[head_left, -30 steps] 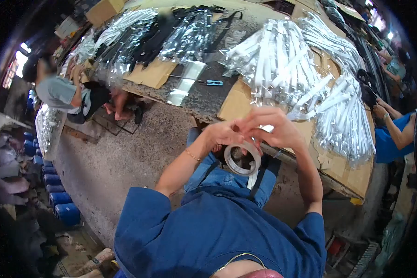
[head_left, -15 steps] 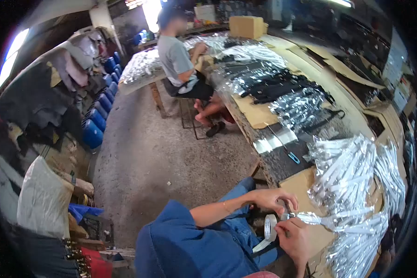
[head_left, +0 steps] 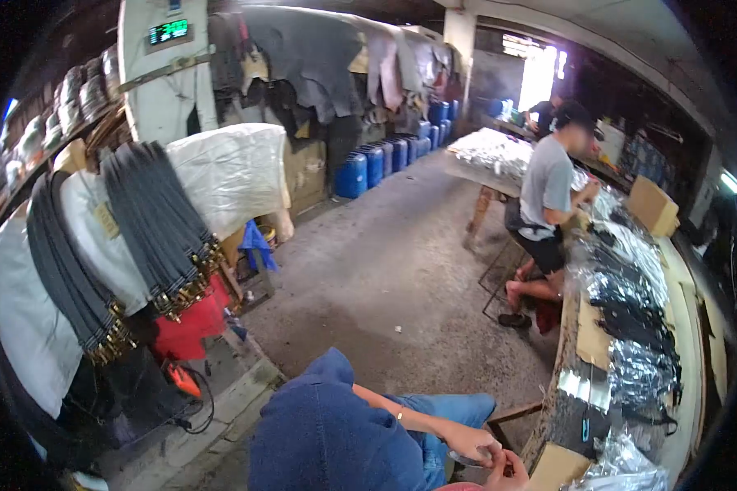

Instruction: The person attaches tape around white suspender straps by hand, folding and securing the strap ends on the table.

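At the bottom edge, my left hand is closed, fingertips pinched close to those of my right hand. My right hand is also closed, with its fingers bent and the lower part cut off by the frame. Whatever lies between the fingertips is too small and covered to name. A pale, thin edge shows just under my left hand. Right beside the hands is a piece of brown cardboard on the bench, and clear-wrapped strips lie past it.
Along the bench sit wrapped black straps, a light blue tool and a cardboard box. A person in a grey shirt sits at it. Black straps with brass ends hang at left. Blue drums line the wall.
My view has swung left, so the bench and both hands sit lower and further right. The white tape roll and silver piece at my fingers no longer show plainly. My hands stay close together.
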`<action>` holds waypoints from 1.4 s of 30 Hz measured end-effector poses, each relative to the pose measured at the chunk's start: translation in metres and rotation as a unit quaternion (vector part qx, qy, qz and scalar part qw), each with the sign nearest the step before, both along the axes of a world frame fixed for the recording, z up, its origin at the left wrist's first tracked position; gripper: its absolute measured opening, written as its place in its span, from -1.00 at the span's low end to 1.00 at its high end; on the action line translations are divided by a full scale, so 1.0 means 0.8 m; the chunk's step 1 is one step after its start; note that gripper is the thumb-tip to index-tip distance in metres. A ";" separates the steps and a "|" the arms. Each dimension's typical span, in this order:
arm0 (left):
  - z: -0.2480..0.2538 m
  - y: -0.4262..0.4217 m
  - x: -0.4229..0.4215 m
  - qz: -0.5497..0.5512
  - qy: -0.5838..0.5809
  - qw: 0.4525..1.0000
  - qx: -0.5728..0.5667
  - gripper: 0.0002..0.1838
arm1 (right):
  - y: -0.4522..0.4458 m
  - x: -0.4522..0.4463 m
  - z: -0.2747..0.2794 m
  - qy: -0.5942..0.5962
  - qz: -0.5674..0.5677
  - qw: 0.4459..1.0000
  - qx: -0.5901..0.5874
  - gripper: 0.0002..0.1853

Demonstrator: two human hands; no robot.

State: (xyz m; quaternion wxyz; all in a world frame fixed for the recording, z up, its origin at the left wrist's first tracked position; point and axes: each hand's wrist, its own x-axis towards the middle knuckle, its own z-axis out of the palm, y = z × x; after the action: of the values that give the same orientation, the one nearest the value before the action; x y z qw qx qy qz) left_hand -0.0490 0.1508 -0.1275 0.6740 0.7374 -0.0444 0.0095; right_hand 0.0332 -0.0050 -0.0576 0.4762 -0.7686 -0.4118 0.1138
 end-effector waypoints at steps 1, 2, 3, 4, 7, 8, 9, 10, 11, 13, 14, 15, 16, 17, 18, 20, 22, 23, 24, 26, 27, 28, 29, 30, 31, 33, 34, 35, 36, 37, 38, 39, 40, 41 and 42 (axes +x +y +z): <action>-0.006 0.001 -0.005 0.001 -0.026 1.000 0.017 -0.66 | -0.001 -0.003 -0.001 0.004 0.006 1.000 0.008 -0.82; -0.011 -0.001 -0.010 -0.001 -0.053 0.998 0.034 -0.67 | -0.002 -0.008 -0.001 0.007 0.009 1.000 0.014 -0.81; -0.016 -0.004 -0.014 0.016 -0.065 0.997 0.042 -0.68 | -0.003 -0.013 0.002 -0.005 0.001 1.000 0.013 -0.80; -0.019 -0.006 -0.018 0.018 -0.067 0.997 0.042 -0.68 | -0.004 -0.017 0.001 -0.007 0.003 1.000 0.013 -0.80; -0.027 -0.008 -0.018 0.004 -0.037 0.999 0.011 -0.69 | -0.012 -0.025 0.001 -0.017 -0.023 0.999 0.026 -0.81; -0.031 -0.011 -0.015 0.015 -0.049 0.998 0.022 -0.68 | -0.016 -0.029 0.002 -0.037 -0.047 0.998 0.032 -0.82; -0.037 -0.019 -0.012 0.018 -0.057 0.998 0.029 -0.68 | -0.022 -0.034 0.000 -0.054 -0.081 0.995 0.034 -0.84; -0.036 -0.023 -0.011 0.015 -0.047 0.999 0.012 -0.66 | -0.027 -0.032 -0.004 -0.062 -0.077 0.993 0.064 -0.86; -0.052 -0.022 -0.004 -0.005 -0.071 0.997 0.030 -0.67 | -0.030 -0.029 -0.025 -0.014 -0.099 0.992 0.074 -0.88; -0.049 -0.039 0.004 -0.060 -0.064 0.996 0.018 -0.70 | -0.056 -0.037 -0.044 0.013 -0.151 0.985 0.083 -0.89; -0.035 -0.045 0.001 -0.087 -0.031 0.996 0.002 -0.73 | -0.065 -0.044 -0.040 -0.006 -0.170 0.982 0.082 -0.87; -0.053 -0.058 0.010 -0.117 -0.046 0.992 -0.011 -0.74 | -0.077 -0.051 -0.042 0.028 -0.210 0.975 0.060 -0.87; -0.061 -0.071 0.015 -0.142 -0.040 0.989 -0.018 -0.74 | -0.090 -0.056 -0.051 0.032 -0.235 0.970 0.055 -0.87; -0.066 -0.082 0.019 -0.158 -0.047 0.986 0.011 -0.73 | -0.104 -0.058 -0.066 0.047 -0.268 0.961 0.047 -0.87; -0.071 -0.092 0.022 -0.172 -0.056 0.983 0.040 -0.73 | -0.116 -0.060 -0.083 0.062 -0.299 0.951 0.039 -0.88; -0.075 -0.110 0.028 -0.174 -0.067 0.978 0.092 -0.74 | -0.131 -0.065 -0.095 0.039 -0.317 0.945 0.077 -0.92; -0.078 -0.116 0.033 -0.164 -0.040 0.983 0.066 -0.76 | -0.141 -0.063 -0.116 0.035 -0.330 0.940 0.083 -0.91; -0.075 -0.119 0.033 -0.145 -0.064 0.983 0.096 -0.78 | -0.138 -0.069 -0.110 0.064 -0.373 0.922 0.086 -0.90; -0.078 -0.124 0.034 -0.160 -0.016 0.983 0.094 -0.78 | -0.140 -0.074 -0.102 0.093 -0.385 0.915 0.075 -0.89; -0.092 -0.128 0.037 -0.202 -0.018 0.975 0.089 -0.78 | -0.153 -0.081 -0.106 0.123 -0.388 0.909 0.091 -0.85; -0.098 -0.124 0.041 -0.209 -0.009 0.974 0.082 -0.77 | -0.152 -0.079 -0.113 0.129 -0.407 0.901 0.084 -0.85; -0.103 -0.127 0.039 -0.201 -0.002 0.977 0.073 -0.77 | -0.155 -0.080 -0.116 0.132 -0.412 0.899 0.073 -0.85; -0.115 -0.125 0.038 -0.212 0.015 0.975 0.067 -0.76 | -0.155 -0.082 -0.126 0.136 -0.423 0.892 0.081 -0.86; -0.131 -0.126 0.041 -0.214 0.032 0.974 0.063 -0.74 | -0.157 -0.078 -0.138 0.140 -0.426 0.890 0.089 -0.86; -0.144 -0.131 0.045 -0.225 0.033 0.972 0.057 -0.74 | -0.158 -0.075 -0.151 0.147 -0.424 0.888 0.099 -0.87; -0.160 -0.133 0.053 -0.194 0.048 0.977 0.076 -0.73 | -0.159 -0.064 -0.175 0.123 -0.435 0.884 0.119 -0.87; -0.157 -0.133 0.055 -0.195 0.052 0.977 0.071 -0.73 | -0.156 -0.061 -0.180 0.102 -0.438 0.882 0.141 -0.87; -0.155 -0.135 0.063 -0.194 0.048 0.977 0.074 -0.71 | -0.156 -0.056 -0.184 0.140 -0.435 0.874 0.164 -0.87; -0.153 -0.139 0.072 -0.193 0.043 0.977 0.078 -0.70 | -0.157 -0.050 -0.189 0.140 -0.438 0.873 0.161 -0.87; -0.152 -0.143 0.079 -0.187 0.039 0.979 0.076 -0.69 | -0.159 -0.044 -0.190 0.126 -0.452 0.872 0.137 -0.87; -0.154 -0.147 0.089 -0.189 0.036 0.979 0.072 -0.69 | -0.161 -0.035 -0.192 0.109 -0.466 0.871 0.113 -0.88; -0.155 -0.150 0.098 -0.179 0.031 0.980 0.086 -0.69 | -0.161 -0.029 -0.198 0.060 -0.478 0.872 0.090 -0.90; -0.161 -0.153 0.106 -0.168 0.027 0.980 0.102 -0.69 | -0.161 -0.023 -0.194 0.058 -0.479 0.871 0.088 -0.90; -0.166 -0.158 0.113 -0.159 0.026 0.982 0.101 -0.70 | -0.161 -0.017 -0.189 0.011 -0.481 0.874 0.065 -0.90; -0.171 -0.162 0.120 -0.161 0.025 0.982 0.100 -0.70 | -0.160 -0.011 -0.186 -0.036 -0.482 0.875 0.042 -0.91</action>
State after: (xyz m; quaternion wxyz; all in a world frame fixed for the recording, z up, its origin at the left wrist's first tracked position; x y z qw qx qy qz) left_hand 0.0472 0.0212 -0.2642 0.5908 0.7840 -0.1468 -0.1218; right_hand 0.0243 -0.1334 -0.2061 0.4886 -0.8548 -0.0115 -0.1743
